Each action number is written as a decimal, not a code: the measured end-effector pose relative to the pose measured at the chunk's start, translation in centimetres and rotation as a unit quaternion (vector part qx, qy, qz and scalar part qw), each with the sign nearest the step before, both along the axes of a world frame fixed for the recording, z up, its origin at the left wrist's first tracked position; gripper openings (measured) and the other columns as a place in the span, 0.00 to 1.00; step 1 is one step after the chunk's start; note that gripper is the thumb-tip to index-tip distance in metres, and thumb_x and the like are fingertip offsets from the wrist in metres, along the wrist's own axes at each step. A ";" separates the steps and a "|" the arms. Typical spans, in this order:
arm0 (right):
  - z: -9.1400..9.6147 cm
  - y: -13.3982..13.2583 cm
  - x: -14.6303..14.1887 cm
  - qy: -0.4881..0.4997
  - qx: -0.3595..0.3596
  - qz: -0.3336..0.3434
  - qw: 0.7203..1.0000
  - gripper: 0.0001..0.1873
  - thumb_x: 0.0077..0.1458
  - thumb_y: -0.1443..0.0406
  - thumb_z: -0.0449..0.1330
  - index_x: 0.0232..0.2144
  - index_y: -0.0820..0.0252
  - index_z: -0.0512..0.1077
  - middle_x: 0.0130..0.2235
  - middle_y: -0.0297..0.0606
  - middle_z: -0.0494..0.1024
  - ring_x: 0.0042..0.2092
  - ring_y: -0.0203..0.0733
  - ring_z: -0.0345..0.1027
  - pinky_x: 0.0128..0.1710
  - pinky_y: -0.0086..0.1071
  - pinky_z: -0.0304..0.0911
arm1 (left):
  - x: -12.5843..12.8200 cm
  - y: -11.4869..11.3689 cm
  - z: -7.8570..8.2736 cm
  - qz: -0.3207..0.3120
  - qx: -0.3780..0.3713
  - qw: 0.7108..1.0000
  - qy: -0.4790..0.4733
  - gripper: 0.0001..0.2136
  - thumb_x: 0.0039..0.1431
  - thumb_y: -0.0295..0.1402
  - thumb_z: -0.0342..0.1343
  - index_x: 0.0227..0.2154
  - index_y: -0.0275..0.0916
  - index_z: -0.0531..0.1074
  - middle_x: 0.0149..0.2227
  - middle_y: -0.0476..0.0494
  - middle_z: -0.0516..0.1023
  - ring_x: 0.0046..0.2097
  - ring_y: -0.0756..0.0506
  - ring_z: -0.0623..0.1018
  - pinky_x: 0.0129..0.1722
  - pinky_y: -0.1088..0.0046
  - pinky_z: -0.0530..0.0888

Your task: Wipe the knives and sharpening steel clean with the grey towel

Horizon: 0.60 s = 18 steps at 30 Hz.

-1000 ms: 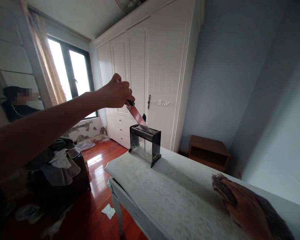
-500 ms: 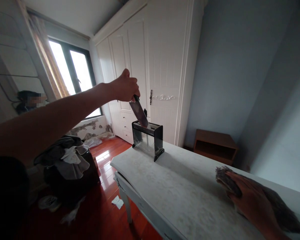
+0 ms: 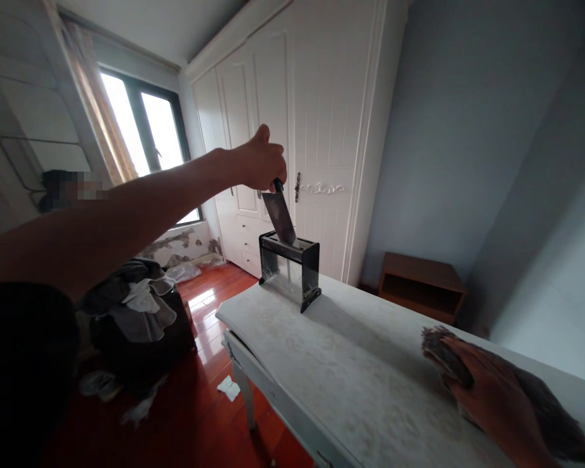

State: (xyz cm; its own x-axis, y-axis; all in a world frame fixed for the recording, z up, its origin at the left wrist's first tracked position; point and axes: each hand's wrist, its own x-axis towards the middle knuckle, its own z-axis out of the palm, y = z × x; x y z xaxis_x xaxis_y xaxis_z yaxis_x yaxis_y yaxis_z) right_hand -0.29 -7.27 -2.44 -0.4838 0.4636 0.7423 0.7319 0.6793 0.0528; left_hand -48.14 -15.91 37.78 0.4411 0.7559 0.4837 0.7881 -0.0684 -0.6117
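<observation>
The rack [image 3: 292, 268] stands on the far left end of the table [image 3: 351, 383]. The knife [image 3: 280, 218] hangs above it, its lower end at the rack's top, with the left hand [image 3: 263, 166] on its handle. The right hand [image 3: 497, 398] lies on the table's near right part, well apart from the rack. The wardrobe [image 3: 322, 117] is behind the table, the window [image 3: 146, 140] to its left and the cabinet [image 3: 422, 284] to its right. The clothes [image 3: 136, 307] lie on the floor [image 3: 190, 422], left of the table.
</observation>
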 end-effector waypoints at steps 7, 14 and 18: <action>-0.2 0.5 0.2 -0.008 0.013 0.007 1.000 0.25 0.52 0.62 0.52 0.52 0.64 0.67 0.49 0.52 0.77 0.46 0.61 0.73 0.47 0.53 0.67 | 1.8 1.3 1.0 0.067 -0.097 0.993 0.026 0.14 0.57 0.46 0.57 0.29 0.40 0.79 0.27 0.42 0.73 0.47 0.39 0.68 0.52 0.53 0.55; 0.0 0.1 0.1 0.004 0.010 0.022 1.000 0.25 0.51 0.63 0.52 0.51 0.62 0.67 0.48 0.51 0.77 0.45 0.61 0.74 0.46 0.53 0.67 | 2.0 3.3 1.5 0.072 -0.091 0.993 -0.018 0.11 0.56 0.44 0.60 0.32 0.43 0.80 0.28 0.43 0.75 0.49 0.38 0.68 0.53 0.52 0.56; -0.3 0.4 0.3 -0.001 0.016 0.018 1.000 0.25 0.52 0.62 0.52 0.52 0.64 0.67 0.48 0.52 0.76 0.46 0.60 0.73 0.46 0.53 0.68 | 2.3 3.9 1.5 0.080 -0.099 0.992 -0.010 0.10 0.54 0.43 0.62 0.32 0.43 0.81 0.30 0.42 0.77 0.51 0.38 0.67 0.54 0.53 0.55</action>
State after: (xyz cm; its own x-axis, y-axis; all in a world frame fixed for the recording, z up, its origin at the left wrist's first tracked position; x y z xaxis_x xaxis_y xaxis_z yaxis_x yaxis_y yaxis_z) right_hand 0.01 -6.90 -2.78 -0.5020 0.4216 0.7552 0.7068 0.7031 0.0774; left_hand -45.80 -11.97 39.33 0.3002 0.8965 0.3258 0.8104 -0.0596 -0.5828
